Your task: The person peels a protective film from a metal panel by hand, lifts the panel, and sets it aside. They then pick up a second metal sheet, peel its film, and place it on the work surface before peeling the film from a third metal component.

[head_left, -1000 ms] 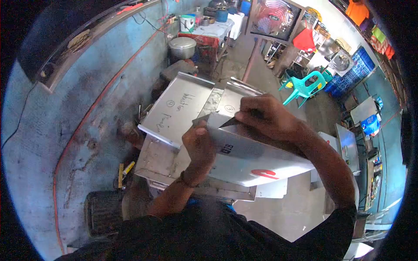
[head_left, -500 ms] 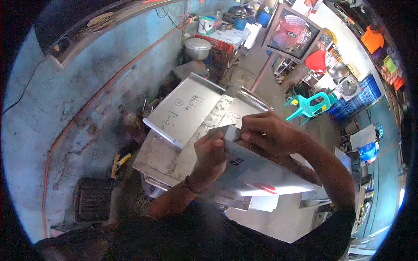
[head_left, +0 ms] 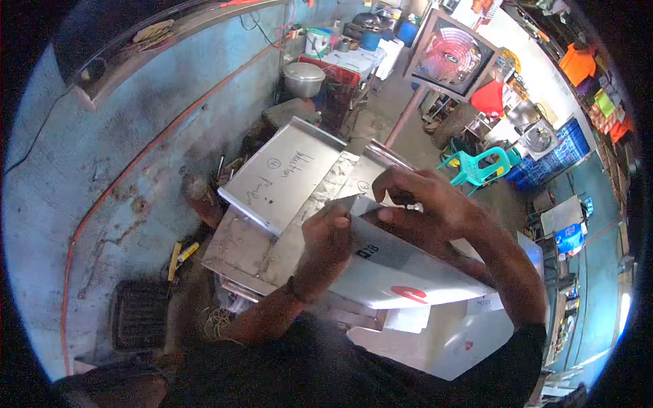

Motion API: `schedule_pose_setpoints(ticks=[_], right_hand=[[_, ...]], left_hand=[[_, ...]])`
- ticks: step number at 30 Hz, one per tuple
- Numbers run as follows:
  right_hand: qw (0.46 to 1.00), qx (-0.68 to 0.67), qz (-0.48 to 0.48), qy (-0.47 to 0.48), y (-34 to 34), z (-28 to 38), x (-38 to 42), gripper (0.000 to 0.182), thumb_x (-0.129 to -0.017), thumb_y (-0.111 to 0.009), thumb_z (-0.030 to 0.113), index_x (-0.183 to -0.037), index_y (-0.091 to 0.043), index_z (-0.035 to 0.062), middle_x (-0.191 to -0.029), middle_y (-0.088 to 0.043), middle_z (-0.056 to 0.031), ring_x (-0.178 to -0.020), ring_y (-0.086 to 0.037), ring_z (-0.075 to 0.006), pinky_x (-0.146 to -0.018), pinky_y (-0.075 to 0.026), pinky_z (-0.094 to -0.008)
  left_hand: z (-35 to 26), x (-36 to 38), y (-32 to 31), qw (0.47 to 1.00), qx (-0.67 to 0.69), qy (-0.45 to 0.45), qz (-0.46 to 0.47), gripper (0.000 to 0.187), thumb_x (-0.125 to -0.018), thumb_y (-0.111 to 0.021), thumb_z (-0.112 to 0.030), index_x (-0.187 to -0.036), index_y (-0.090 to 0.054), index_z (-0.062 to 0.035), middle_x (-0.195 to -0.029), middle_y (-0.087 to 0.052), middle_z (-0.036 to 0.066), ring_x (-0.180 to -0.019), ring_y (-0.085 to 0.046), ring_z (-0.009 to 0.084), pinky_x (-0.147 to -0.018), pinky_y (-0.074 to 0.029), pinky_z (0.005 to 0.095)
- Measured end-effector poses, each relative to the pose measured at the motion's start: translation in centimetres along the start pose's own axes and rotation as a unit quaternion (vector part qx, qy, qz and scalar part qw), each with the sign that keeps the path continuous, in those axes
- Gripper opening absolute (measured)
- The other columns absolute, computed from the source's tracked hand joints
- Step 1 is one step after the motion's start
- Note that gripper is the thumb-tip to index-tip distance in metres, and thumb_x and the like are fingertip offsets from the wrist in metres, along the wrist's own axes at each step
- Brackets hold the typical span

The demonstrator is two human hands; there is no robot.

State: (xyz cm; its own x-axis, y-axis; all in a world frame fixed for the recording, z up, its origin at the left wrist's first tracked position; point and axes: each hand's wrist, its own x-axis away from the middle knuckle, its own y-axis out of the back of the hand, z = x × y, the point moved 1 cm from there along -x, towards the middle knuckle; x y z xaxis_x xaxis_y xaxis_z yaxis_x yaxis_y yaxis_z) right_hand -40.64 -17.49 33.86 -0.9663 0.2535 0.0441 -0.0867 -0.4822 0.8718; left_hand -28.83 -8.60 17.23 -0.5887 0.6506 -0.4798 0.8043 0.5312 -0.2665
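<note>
A folded sheet-metal panel (head_left: 415, 272), with black marks and a red logo on its face, is held up close to my body. My left hand (head_left: 328, 234) grips its upper left corner, thumb over the top edge. At the panel's top edge is my right hand (head_left: 425, 204), fingers curled and thumb near the corner; whether it pinches the metal is hard to tell. Behind them, a flanged metal tray (head_left: 286, 170) with handwriting lies on the worktable (head_left: 238, 251). Beside it is another marked metal piece (head_left: 354, 180), partly hidden by my hands.
A framed fan (head_left: 452, 58) stands at the back, with a green plastic chair (head_left: 483, 166) to the right. A pot (head_left: 303, 78) sits near the left wall. Metal sheets (head_left: 469, 343) lie below right, and a black crate (head_left: 139, 314) is lower left.
My right hand's fingers have lifted and spread slightly from the panel's corner. The panel has tilted a little, showing more of its red logo, and the view has shifted slightly.
</note>
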Motion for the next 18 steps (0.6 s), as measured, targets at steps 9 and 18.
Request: schedule_pose_setpoints(ticks=[9, 18], right_hand=[[0.971, 0.176, 0.045, 0.154, -0.5, -0.5, -1.7, 0.013, -0.092, -0.060, 0.017, -0.100, -0.056, 0.0076, -0.088, -0.060, -0.0147, -0.083, -0.064, -0.0384, -0.071, -0.050, -0.0493], [0.993, 0.032, 0.026, 0.113, -1.6, -2.4, -2.2, 0.014, -0.097, -0.053, 0.016, -0.094, -0.052, 0.0029, -0.086, -0.055, -0.0165, -0.083, -0.060, -0.0383, -0.074, -0.046, -0.0483]], left_hand=[[0.9, 0.3, 0.7, 0.998, 0.053, -0.008, 0.039, 0.065, -0.099, -0.045, -0.059, -0.071, -0.051, -0.0006, -0.068, -0.046, -0.001, -0.065, -0.042, 0.0100, -0.056, -0.035, 0.0302], [2.3, 0.6, 0.6, 0.998, 0.062, 0.020, 0.023, 0.062, -0.097, -0.050, -0.060, -0.072, -0.052, -0.0034, -0.071, -0.048, -0.002, -0.062, -0.041, 0.0086, -0.053, -0.036, 0.0260]])
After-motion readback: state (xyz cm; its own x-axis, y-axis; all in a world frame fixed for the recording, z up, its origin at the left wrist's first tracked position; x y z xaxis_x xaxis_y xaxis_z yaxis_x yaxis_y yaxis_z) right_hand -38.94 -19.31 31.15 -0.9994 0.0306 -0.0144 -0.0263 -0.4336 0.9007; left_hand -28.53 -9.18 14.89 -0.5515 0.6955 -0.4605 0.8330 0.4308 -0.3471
